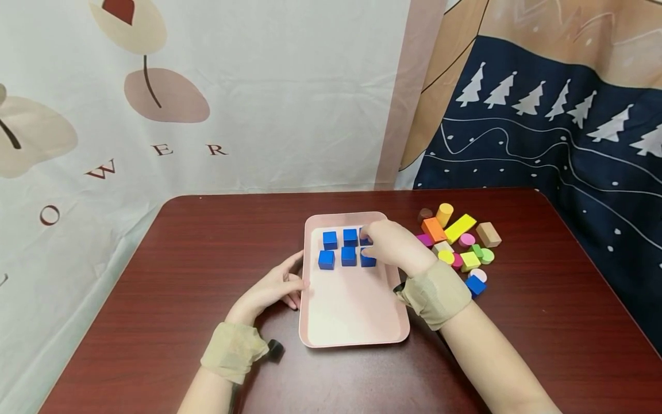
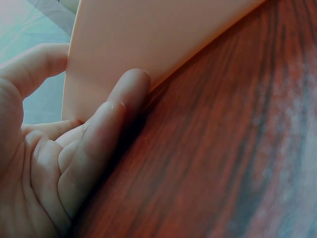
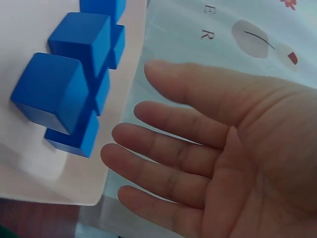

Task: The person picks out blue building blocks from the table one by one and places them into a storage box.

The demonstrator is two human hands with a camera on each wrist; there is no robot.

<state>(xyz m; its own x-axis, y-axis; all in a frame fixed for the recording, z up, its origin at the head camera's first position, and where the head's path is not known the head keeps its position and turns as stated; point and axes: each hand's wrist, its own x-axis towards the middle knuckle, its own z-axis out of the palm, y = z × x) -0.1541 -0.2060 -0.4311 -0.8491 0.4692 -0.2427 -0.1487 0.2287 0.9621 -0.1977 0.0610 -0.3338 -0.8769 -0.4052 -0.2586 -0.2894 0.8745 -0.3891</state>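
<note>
Several blue cubes (image 1: 349,256) stand in two rows in the upper part of a pale pink tray (image 1: 354,322). My left hand (image 1: 271,290) holds the tray's left side. In the left wrist view the thumb reaches over the rim while other fingers lie against the outer wall. My right hand (image 1: 395,247) is over the tray's right edge, beside the rightmost blue cubes, which it partly hides in the head view. From the right wrist, its fingers (image 3: 168,144) look loosely extended, apart from the cubes, with nothing between them and the thumb.
Right of the tray lies a loose pile of coloured blocks, among them a yellow bar (image 1: 460,229), an orange block (image 1: 434,229), a wooden block (image 1: 488,234) and another blue block (image 1: 475,286). The dark red table (image 1: 233,230) ends at a hanging patterned cloth (image 1: 289,115).
</note>
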